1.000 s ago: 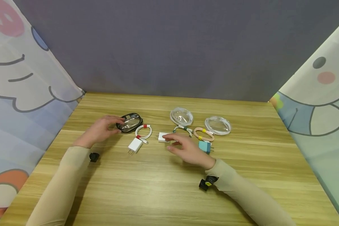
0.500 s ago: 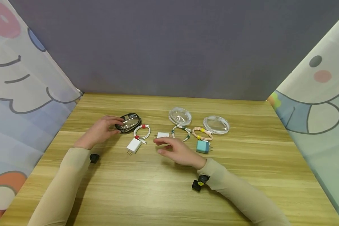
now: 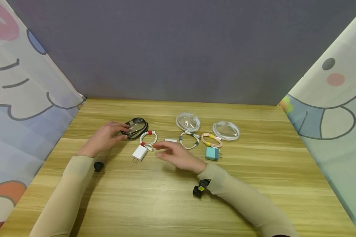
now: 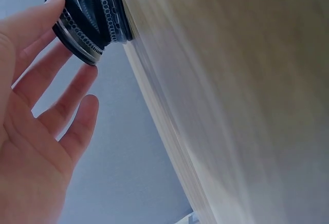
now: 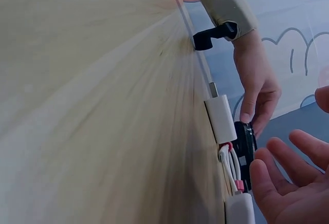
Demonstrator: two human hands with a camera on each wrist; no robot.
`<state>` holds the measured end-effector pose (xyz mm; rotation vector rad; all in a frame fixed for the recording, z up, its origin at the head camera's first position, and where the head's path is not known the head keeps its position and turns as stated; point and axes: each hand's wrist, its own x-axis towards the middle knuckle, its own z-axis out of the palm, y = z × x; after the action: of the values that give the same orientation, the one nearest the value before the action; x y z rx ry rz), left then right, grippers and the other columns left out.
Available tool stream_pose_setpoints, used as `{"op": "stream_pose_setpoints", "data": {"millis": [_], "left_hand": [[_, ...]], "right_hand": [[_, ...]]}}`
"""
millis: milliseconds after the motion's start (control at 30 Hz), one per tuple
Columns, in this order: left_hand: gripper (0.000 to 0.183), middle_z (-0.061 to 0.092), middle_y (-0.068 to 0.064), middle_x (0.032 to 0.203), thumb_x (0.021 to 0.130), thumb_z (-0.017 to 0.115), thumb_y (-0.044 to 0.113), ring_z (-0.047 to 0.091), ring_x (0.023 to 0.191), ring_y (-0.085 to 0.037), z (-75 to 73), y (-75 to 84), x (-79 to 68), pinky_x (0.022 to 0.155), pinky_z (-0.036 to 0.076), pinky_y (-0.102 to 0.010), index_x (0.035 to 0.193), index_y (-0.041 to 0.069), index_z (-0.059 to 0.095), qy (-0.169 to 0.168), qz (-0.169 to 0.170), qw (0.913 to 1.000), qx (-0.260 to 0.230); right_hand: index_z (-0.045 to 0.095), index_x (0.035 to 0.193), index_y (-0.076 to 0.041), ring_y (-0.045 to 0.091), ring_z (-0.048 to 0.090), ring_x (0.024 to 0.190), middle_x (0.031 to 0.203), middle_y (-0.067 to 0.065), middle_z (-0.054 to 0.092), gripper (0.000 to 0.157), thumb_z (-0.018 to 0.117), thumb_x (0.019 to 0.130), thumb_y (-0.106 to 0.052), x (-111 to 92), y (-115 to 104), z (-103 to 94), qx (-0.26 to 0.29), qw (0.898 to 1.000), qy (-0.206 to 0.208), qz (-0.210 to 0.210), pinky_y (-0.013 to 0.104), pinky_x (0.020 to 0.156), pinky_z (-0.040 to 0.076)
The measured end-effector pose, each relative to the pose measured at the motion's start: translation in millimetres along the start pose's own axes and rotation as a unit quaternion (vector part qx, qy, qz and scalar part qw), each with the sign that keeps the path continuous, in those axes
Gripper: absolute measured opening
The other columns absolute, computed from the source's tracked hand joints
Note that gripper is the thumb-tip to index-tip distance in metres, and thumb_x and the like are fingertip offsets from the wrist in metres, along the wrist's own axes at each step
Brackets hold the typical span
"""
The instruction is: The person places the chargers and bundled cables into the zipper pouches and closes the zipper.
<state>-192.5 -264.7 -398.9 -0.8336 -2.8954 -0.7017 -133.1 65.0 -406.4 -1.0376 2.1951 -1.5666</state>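
And the black coiled cable (image 4: pixel 95 16) lies just ahead and right of the nearer left hand (image 3: pixel 103 138), thumb and fingers pinching its left edge! The right hand (image 3: pixel 178 157) hovers empty above the tabletop (image 3: pixel 148 197), fingers loosely parted.

Clear rd. pouch (image 3: pixel 137 126) w/ blk zip trim (image 4: pixel 106 11) lies on tbl. (image 3: pixel 154 204), L of ctr.

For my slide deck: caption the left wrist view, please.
Left hand pinching the edge of a black coil on a wood-grain table.
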Motion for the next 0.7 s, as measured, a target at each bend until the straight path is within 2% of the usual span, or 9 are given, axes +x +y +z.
{"op": "stream_pose_setpoints", "data": {"millis": [267,367,533,700], "left_hand": [[0.024,0.064,-0.010,0.130,0.094,0.070,0.015,0.053,0.122,-0.037,-2.4,1.0,-1.6,0.101,0.039,-0.058,0.116,0.006,0.073,0.019,0.014,0.9995,-0.022],[0.024,0.064,-0.010,0.131,0.095,0.070,0.016,0.053,0.123,-0.036,-2.6,-0.2,-2.7,0.100,0.040,-0.058,0.117,0.008,0.073,0.018,0.005,0.9995,-0.027],[0.025,0.064,-0.006,0.132,0.096,0.069,0.020,0.054,0.125,-0.033,-3.6,-1.5,-4.6,0.098,0.043,-0.055,0.119,0.011,0.074,0.016,-0.020,0.9989,-0.040],[0.025,0.065,-0.008,0.130,0.096,0.069,0.021,0.055,0.124,-0.034,-4.7,-2.8,-5.3,0.096,0.044,-0.055,0.118,0.010,0.074,0.018,-0.013,0.9990,-0.040]], "right_hand": [[0.058,0.136,0.000,0.020,0.058,0.122,0.132,0.010,0.062,0.037,0.060,0.100,-0.011,13,2,11.1,0.008,0.999,0.015,0.032,0.029,0.099,0.048],[0.057,0.136,0.000,0.021,0.058,0.123,0.133,0.012,0.061,0.038,0.061,0.100,-0.011,19,4,15.7,0.013,0.999,0.018,0.035,0.027,0.098,0.048],[0.056,0.136,0.003,0.027,0.058,0.122,0.134,0.016,0.060,0.042,0.066,0.097,-0.011,29,7,23.3,0.040,0.998,0.031,0.037,0.032,0.098,0.049],[0.057,0.134,0.004,0.029,0.059,0.120,0.132,0.018,0.061,0.050,0.075,0.090,-0.010,37,10,30.8,0.073,0.995,0.054,0.046,0.038,0.099,0.049]]}}
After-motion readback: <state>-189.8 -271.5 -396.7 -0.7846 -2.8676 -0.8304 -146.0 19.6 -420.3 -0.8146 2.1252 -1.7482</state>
